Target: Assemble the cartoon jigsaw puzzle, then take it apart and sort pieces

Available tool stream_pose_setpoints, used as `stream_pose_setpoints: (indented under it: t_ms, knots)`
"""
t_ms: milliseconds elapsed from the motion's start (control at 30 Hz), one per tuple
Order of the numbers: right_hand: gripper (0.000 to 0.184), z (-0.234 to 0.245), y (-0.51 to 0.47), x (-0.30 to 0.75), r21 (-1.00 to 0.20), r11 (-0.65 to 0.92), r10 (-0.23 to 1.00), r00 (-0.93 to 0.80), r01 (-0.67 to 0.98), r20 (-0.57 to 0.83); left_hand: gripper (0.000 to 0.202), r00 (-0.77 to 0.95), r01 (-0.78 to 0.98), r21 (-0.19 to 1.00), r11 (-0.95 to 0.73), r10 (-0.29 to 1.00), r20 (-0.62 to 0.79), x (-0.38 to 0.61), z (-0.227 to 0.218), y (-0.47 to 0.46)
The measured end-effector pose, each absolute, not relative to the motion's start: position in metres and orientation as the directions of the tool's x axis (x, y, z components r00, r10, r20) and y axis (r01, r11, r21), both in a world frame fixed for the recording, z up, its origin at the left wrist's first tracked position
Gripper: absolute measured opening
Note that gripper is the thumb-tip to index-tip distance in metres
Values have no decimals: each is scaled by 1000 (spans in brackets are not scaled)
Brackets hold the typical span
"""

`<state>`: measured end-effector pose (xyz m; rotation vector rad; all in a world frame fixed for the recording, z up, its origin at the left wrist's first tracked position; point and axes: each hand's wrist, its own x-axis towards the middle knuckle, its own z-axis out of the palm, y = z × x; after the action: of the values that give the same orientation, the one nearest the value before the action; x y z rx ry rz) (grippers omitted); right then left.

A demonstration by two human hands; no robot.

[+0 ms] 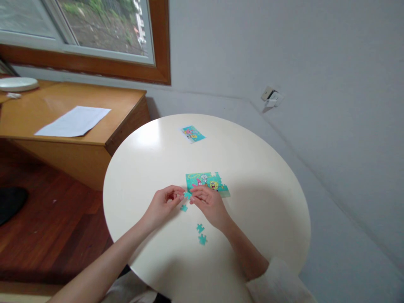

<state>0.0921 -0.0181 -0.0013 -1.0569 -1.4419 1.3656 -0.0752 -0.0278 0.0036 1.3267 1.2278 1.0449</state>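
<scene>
Between the fingertips of both hands is a small teal jigsaw puzzle piece point(187, 195). My left hand point(164, 203) pinches its left side, and my right hand point(208, 204) grips its right side. Just beyond the hands lies a partly joined jigsaw puzzle point(206, 180) with cartoon figures on a teal ground; its upper right edge is notched, and my right hand hides part of its lower side. One loose puzzle piece point(184, 208) rests below the held one. Two more teal pieces, an upper one point(200, 228) and a lower one point(203, 239), lie nearer to me.
A picture card point(193, 134) with similar cartoon figures lies at the far side of the round white table point(252, 168). On the left stands a wooden desk point(126, 99) with a paper sheet point(74, 121) on it. The wall has a socket with a plug point(274, 98).
</scene>
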Motion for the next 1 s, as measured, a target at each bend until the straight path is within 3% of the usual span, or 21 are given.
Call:
stream_pose_setpoints:
  t_ms: [300,633,800,1000]
  knots:
    - [19,-2,-18,93,-998,54,962,-268,19,47,30,158,119,991,59,984,-78,-67,9,-24]
    - [21,-2,-12,103,-989,96,962,-264,116,63,22,301,319,942,-109,954,9,-62,20,-13]
    - [24,7,14,140,-976,67,995,-89,209,49,15,252,456,844,-283,950,182,-58,15,-5]
    - [29,-2,43,189,-950,-46,990,142,307,-2,15,205,492,786,-374,927,313,-58,-8,7]
